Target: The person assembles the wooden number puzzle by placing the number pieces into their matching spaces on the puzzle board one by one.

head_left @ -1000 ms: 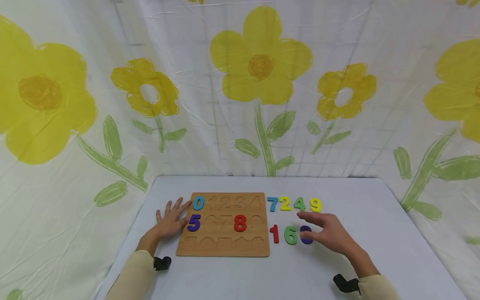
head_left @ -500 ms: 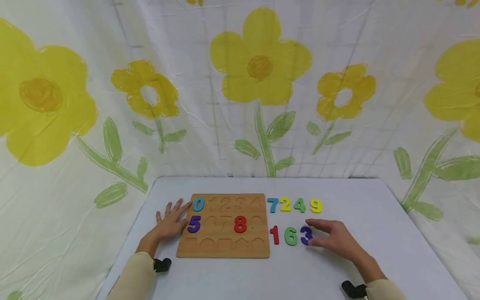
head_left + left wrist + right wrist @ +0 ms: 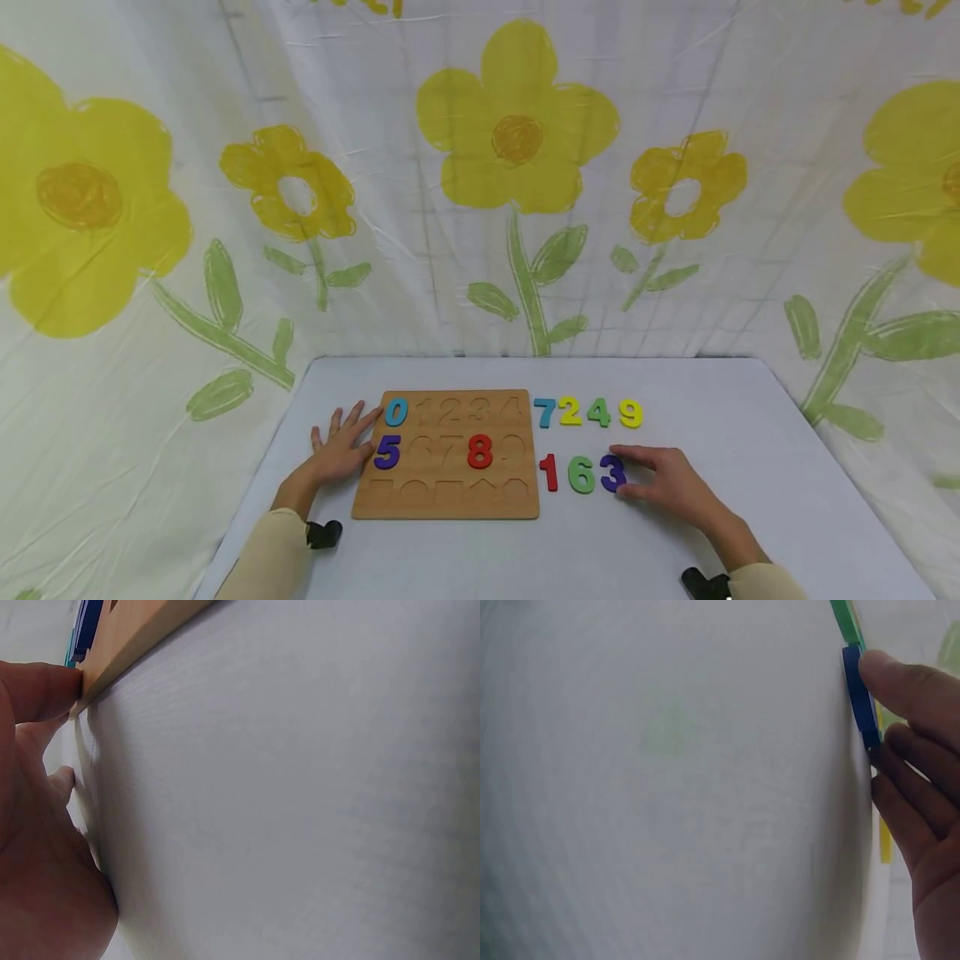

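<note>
A wooden number puzzle board point(image 3: 446, 503) lies flat on the table, with a light blue 0 point(image 3: 396, 412), a purple 5 point(image 3: 387, 452) and a red 8 point(image 3: 480, 452) in it. My left hand point(image 3: 337, 460) rests spread at the board's left side, its index finger and thumb touching the edge. In the left wrist view the thumb point(image 3: 45, 690) presses that edge. My right hand point(image 3: 671, 485) pinches the purple 3 point(image 3: 612, 473) between thumb at the bottom and index finger at the top. The right wrist view shows the 3 point(image 3: 860, 690) edge-on, low at the tabletop.
Right of the board stand two rows of loose numbers: a blue 7 point(image 3: 544, 413), yellow 2 point(image 3: 570, 411), green 4 point(image 3: 598, 412) and yellow 9 point(image 3: 631, 413) behind; a red 1 point(image 3: 550, 472) and green 6 point(image 3: 581, 474) in front. A flowered curtain point(image 3: 420, 283) hangs behind the table.
My right hand has moved down and right from over the 3, uncovering it, then closed thumb and index finger onto it. The left hand stays at the board.
</note>
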{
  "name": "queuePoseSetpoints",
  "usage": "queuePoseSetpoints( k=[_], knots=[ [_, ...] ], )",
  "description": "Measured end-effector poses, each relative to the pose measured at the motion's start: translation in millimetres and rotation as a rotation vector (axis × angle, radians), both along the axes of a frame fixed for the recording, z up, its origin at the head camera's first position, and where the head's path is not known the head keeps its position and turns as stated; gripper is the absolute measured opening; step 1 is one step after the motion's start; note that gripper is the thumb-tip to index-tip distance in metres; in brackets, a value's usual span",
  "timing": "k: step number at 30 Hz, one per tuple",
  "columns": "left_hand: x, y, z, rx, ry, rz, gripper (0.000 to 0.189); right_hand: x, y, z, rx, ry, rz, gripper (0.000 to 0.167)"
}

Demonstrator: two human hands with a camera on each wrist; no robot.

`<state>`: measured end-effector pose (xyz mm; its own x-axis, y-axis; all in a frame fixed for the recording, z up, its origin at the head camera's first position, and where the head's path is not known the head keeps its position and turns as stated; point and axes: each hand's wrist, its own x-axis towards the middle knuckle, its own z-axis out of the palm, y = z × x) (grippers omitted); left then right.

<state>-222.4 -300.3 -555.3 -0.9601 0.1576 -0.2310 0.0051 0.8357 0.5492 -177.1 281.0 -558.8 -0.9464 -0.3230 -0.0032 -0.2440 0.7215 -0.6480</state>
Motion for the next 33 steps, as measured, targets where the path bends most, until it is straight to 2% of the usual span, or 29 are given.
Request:
queuePoseSetpoints(
  k=[9,22,27,33],
  knots=[
    [-0.1,0.2,-0.2,0.008,-0.004,0.005,0.067,2.5,-3,0.9,0.018,-0.027,-0.011,0.060],
    [0.9,1.7,1.5,0.010,0.006,0.007,0.067,3.5,-4,-0.3,0.038,0.023,-0.021,0.056],
    [1.7,2.2,1.7,0.005,0.004,0.003,0.067,4.5,-3,7.8,-0.008,0.020,-0.036,0.055],
    [2.0,2.1,2.8,0.002,0.003,0.008,0.067,-1.9,-3,26.9,-0.033,0.072,0.012,0.054]
  ],
)
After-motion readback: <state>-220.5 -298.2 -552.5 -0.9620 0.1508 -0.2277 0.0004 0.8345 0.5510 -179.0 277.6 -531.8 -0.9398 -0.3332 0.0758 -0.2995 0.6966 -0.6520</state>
